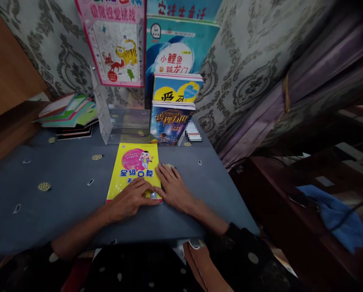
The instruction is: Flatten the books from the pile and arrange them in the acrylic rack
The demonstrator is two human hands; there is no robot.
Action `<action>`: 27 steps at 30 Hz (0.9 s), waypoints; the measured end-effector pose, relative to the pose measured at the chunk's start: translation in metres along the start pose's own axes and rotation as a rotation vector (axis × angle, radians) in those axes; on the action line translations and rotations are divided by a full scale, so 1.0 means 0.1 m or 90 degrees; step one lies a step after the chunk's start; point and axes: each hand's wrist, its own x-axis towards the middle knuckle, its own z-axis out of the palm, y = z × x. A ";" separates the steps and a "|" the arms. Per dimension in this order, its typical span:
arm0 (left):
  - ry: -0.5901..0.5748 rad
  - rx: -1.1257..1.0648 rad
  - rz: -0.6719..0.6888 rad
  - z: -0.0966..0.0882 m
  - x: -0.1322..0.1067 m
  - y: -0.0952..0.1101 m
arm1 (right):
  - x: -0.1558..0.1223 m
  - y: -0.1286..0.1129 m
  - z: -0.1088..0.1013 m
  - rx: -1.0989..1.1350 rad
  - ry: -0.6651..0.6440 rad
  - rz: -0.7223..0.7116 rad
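Observation:
A yellow workbook (114, 178) with a pink circle and a cartoon figure on its cover lies flat on the table, in front of a clear book stand. My left hand (130, 198) rests on its lower part, fingers slightly bent and the thumb apart along the bottom edge. Beside the right edge lies my right hand (177, 190), flat with its fingers stretched forward, the fingertips touching the book's side. Neither hand is closed around anything. Part of the cover's lower lettering is hidden under the left hand.
The clear stand (104, 117) holds a pink book (117, 48), a teal book (184, 40), a blue-and-yellow book (178, 87) and a dark blue book (171, 121). A pile of thin booklets (69, 111) lies at left. The table's right edge borders a dark red surface (269, 182) with a blue cloth (336, 215).

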 end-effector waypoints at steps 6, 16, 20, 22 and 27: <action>0.088 -0.100 -0.071 -0.04 -0.04 -0.01 | -0.28 -0.12 -0.02 0.003 0.001 -0.035; 0.299 -0.018 -0.497 -0.33 -0.20 -0.47 | -0.31 -0.13 -0.08 0.054 -0.030 -0.025; 0.410 -0.263 -0.545 -0.44 -0.18 -0.51 | -0.31 -0.13 -0.10 0.082 -0.035 -0.017; 0.488 -0.403 -0.575 -0.49 -0.13 -0.50 | -0.32 -0.13 -0.11 0.096 -0.029 -0.013; 0.537 -0.709 -0.684 -0.55 -0.01 -0.45 | -0.33 -0.14 -0.17 0.126 -0.029 -0.009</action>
